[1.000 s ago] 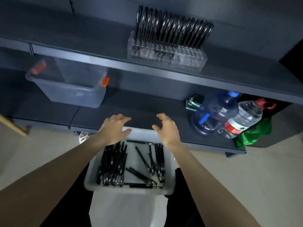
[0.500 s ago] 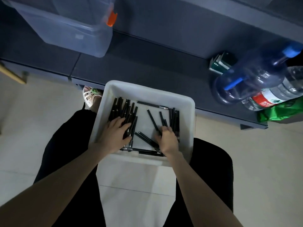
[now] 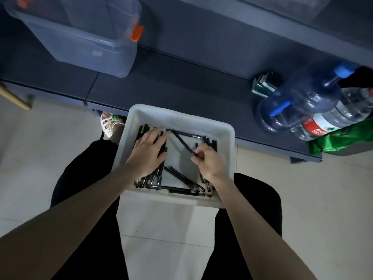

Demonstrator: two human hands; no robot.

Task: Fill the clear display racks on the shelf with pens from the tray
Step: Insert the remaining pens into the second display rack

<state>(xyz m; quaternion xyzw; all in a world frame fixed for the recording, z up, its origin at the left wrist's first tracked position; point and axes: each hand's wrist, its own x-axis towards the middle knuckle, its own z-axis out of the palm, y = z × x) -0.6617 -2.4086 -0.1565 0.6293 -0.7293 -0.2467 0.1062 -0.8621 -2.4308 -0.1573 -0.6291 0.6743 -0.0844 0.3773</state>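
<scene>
Spanning the top, the dark shelf (image 3: 191, 77) carried a clear bin (image 3: 84, 43) at its left end and a water jug (image 3: 298, 102) at its right. The white tray (image 3: 181, 116) sat against the shelf's front edge. The left hand (image 3: 147, 154) lay flat, fingers straight and slightly apart, on pens (image 3: 153, 178) along the tray's left side. The right hand (image 3: 210, 162), by the tray's right side, pinched a single pen (image 3: 182, 141) at its near end.
</scene>
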